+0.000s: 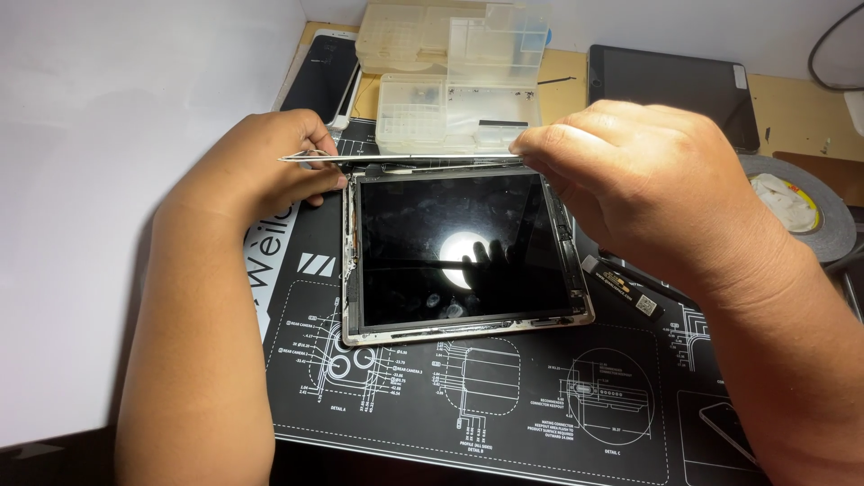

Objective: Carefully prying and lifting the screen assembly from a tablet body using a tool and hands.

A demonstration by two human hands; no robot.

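Observation:
An opened tablet (463,256) with a dark glossy display panel lies in its metal frame on a black printed work mat (504,396). Both hands hold a thin glass panel (405,159) seen edge-on, lifted above the tablet's far edge. My left hand (265,171) pinches the panel's left end. My right hand (630,189) grips its right end, fingers curled over the tablet's upper right corner.
Translucent plastic parts boxes (454,76) stand behind the tablet. A phone (322,76) lies at the back left, another dark tablet (670,85) at the back right. A roll of tape (801,211) sits right. A small black part (621,283) lies beside the tablet.

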